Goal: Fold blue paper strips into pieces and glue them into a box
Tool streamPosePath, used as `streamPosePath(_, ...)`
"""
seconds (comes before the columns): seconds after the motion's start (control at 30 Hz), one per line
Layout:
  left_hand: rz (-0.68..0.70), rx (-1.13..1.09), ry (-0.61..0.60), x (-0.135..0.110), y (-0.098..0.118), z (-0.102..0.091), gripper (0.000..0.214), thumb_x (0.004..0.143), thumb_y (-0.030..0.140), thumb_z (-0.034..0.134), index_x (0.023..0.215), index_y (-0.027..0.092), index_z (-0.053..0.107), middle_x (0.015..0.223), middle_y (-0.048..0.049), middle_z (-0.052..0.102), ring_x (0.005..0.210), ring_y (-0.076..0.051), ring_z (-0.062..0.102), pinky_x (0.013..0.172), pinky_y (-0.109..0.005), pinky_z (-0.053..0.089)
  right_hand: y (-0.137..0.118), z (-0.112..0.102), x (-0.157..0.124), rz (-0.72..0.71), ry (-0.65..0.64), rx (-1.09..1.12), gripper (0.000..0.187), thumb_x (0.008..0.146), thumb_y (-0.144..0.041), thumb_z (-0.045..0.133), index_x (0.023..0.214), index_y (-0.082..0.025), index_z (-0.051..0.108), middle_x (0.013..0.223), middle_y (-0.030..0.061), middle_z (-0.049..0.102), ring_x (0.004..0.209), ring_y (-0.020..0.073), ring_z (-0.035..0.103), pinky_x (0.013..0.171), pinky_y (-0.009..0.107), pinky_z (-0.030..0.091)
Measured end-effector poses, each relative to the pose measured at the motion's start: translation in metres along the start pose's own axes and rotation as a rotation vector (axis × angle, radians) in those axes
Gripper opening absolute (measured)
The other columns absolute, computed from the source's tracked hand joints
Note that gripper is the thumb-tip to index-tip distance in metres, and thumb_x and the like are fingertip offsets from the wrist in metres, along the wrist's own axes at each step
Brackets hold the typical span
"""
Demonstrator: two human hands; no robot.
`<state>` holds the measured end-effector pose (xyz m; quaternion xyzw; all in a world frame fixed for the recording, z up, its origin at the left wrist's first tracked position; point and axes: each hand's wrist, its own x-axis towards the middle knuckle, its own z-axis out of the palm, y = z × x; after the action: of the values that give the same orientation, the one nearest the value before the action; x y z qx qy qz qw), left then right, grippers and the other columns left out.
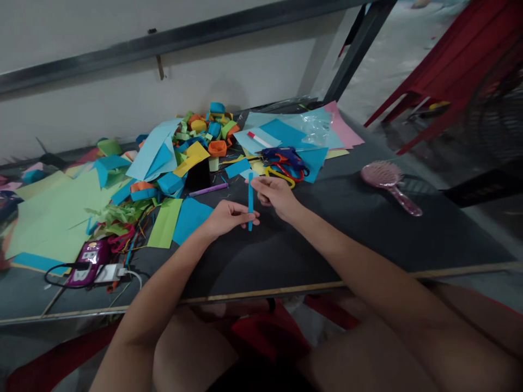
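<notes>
A narrow blue paper strip [250, 202] stands upright above the dark table [368, 239]. My left hand [226, 216] pinches its lower end with fingertips pressed together. My right hand [274, 195] pinches its upper end, fingers curled closed. Just behind my hands lie a purple pen [208, 189], scissors with red and yellow handles [286, 171] and a blue stapler-like tool [281, 155].
A heap of coloured paper sheets, rings and scraps [180, 152] covers the table's far left. Large green sheets [53, 212] lie at left, with a purple gadget [87, 260] and white charger [112, 272] near the front edge. A pink hairbrush [388, 182] lies at right. Red chairs [461, 65] stand beyond.
</notes>
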<state>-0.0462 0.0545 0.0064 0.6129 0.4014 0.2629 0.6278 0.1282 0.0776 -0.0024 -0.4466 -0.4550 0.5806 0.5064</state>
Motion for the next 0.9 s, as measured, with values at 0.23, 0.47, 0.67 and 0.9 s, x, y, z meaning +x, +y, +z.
streamPosePath(0.23, 0.045, 0.007, 0.123, 0.001, 0.004, -0.008, 0.036, 0.063, 0.047, 0.081, 0.073, 0.012, 0.078, 0.074, -0.0091, 0.075, 0.051, -0.007, 0.05, 0.053, -0.021, 0.042, -0.001, 0.001, -0.006, -0.027, -0.261, -0.119, 0.035, 0.054, -0.04, 0.087, 0.067, -0.014, 0.068, 0.055, -0.0004, 0.064, 0.048, 0.008, 0.053, 0.048, 0.022, 0.039)
streamPosePath(0.47, 0.032, 0.013, 0.045, -0.002, 0.011, -0.012, 0.037, 0.063, 0.047, 0.081, 0.075, 0.012, 0.078, 0.076, -0.01, 0.075, 0.052, -0.008, 0.052, 0.052, -0.021, 0.042, 0.003, 0.007, -0.012, -0.114, -0.248, -0.061, 0.034, 0.059, -0.041, 0.084, 0.057, -0.015, 0.062, 0.053, -0.0006, 0.061, 0.045, 0.0076, 0.051, 0.045, 0.022, 0.035)
streamPosePath(0.67, 0.012, 0.036, -0.027, -0.004, 0.012, -0.01, 0.039, 0.067, 0.049, 0.079, 0.069, 0.011, 0.077, 0.081, -0.0135, 0.076, 0.053, -0.007, 0.053, 0.05, -0.02, 0.042, 0.004, 0.006, -0.009, -0.118, -0.082, -0.078, 0.031, 0.058, -0.044, 0.083, 0.063, -0.015, 0.071, 0.046, -0.0057, 0.048, 0.043, 0.0039, 0.031, 0.041, 0.022, 0.021)
streamPosePath(0.9, 0.002, 0.127, -0.149, -0.006, 0.011, -0.013, 0.038, 0.071, 0.05, 0.076, 0.074, 0.012, 0.078, 0.09, -0.0151, 0.076, 0.057, -0.009, 0.058, 0.05, -0.02, 0.045, 0.003, 0.007, -0.008, -0.071, -0.031, -0.014, 0.033, 0.054, -0.045, 0.085, 0.058, -0.016, 0.068, 0.043, -0.0079, 0.04, 0.041, 0.0035, 0.026, 0.041, 0.024, 0.017)
